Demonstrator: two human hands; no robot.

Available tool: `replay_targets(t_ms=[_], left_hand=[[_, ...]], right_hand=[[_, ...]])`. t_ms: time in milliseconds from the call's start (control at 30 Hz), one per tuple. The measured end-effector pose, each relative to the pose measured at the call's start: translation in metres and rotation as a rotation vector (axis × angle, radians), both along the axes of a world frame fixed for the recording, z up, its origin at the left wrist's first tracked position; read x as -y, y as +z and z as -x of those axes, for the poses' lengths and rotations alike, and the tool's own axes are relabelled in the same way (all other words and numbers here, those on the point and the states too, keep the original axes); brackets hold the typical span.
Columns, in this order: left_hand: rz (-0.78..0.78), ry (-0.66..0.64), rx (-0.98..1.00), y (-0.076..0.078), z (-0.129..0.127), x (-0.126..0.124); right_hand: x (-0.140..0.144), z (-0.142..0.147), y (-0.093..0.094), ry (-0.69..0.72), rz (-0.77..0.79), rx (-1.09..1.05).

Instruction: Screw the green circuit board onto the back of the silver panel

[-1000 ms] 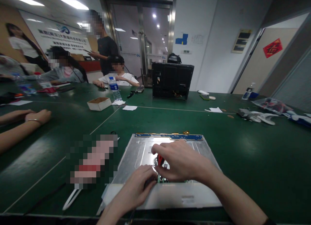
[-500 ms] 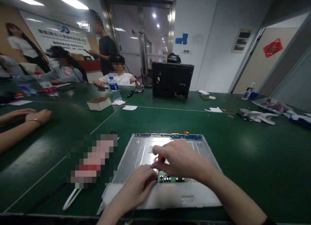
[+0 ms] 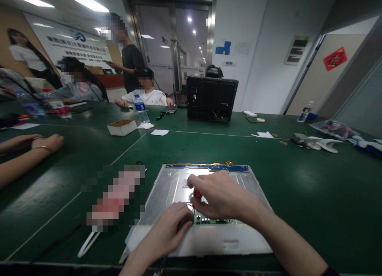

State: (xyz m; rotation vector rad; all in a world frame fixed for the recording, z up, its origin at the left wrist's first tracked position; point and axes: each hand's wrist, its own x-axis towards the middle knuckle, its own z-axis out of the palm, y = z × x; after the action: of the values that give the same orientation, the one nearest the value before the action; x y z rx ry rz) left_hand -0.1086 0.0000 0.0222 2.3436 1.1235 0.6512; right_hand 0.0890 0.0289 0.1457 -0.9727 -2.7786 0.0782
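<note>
A silver metal display panel [image 3: 167,188] lies flat on the green table [image 3: 298,188] in front of me, with a blue circuit strip [image 3: 209,167] along its far edge. My right hand [image 3: 222,198] is closed around a red-handled screwdriver [image 3: 197,194] held upright over a small green circuit board [image 3: 209,219] near the panel's front edge. My left hand [image 3: 167,230] rests on the panel just left of that board, fingers curled beside the tool's tip. What lies under the left fingers is hidden.
A blurred-out object [image 3: 115,198] lies left of the panel, with a white plastic strip [image 3: 88,244] beneath it. A black monitor housing [image 3: 211,98], a cardboard box [image 3: 121,127], a water bottle [image 3: 140,107] stand farther back. Other people sit at left; someone's arms [image 3: 26,152] rest on the table.
My right hand shifted slightly on the screwdriver, uncovering then partly covering the green board. The left hand has stayed put. The seated person at the back lowered a hand.
</note>
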Motion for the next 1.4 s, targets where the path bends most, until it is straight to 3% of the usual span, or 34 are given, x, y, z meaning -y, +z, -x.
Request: replay_targets(t_ms=[467, 1400], left_hand=[[-0.011, -0.001, 0.013, -0.0015, 0.0003, -0.0006], [-0.015, 0.023, -0.005, -0.0018, -0.0001, 0.0002]], right_hand=[[0.0006, -0.0008, 0.0027, 0.043, 0.014, -0.02], [-0.0012, 0.0002, -0.001, -0.002, -0.004, -0.017]])
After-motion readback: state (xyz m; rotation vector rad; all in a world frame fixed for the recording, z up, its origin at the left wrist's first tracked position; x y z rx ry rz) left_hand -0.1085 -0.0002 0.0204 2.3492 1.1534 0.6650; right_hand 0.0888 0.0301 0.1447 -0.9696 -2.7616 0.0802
